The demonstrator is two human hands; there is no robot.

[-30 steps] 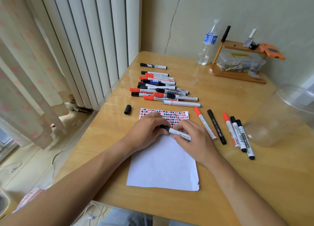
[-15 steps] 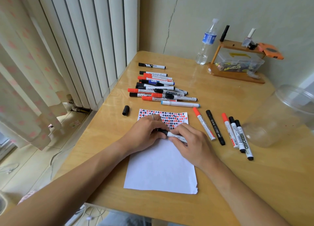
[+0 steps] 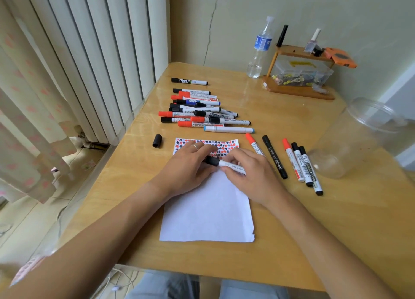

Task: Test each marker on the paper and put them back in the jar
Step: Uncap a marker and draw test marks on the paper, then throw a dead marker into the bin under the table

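Note:
A white sheet of paper [image 3: 208,209] lies in front of me, its far strip filled with red and black test marks. My right hand [image 3: 253,175] grips a white marker with a black end [image 3: 226,164] low over the paper. My left hand [image 3: 188,166] lies flat on the sheet, its fingertips at the marker's black end. A loose black cap [image 3: 157,141] lies left of the paper. A pile of several markers [image 3: 202,112] lies beyond the paper, and several more markers [image 3: 292,159] lie to the right. The clear plastic jar [image 3: 359,137] lies on its side at the right.
A water bottle [image 3: 260,49] and a wooden stand [image 3: 298,90] with a clear box stand at the back by the wall. A white radiator [image 3: 89,51] and a curtain run along the left. The table's front edge [image 3: 202,274] is near my lap.
Both hands stay over the paper with the marker; the marker's black end has drawn in against my left fingertips. The view has shifted slightly.

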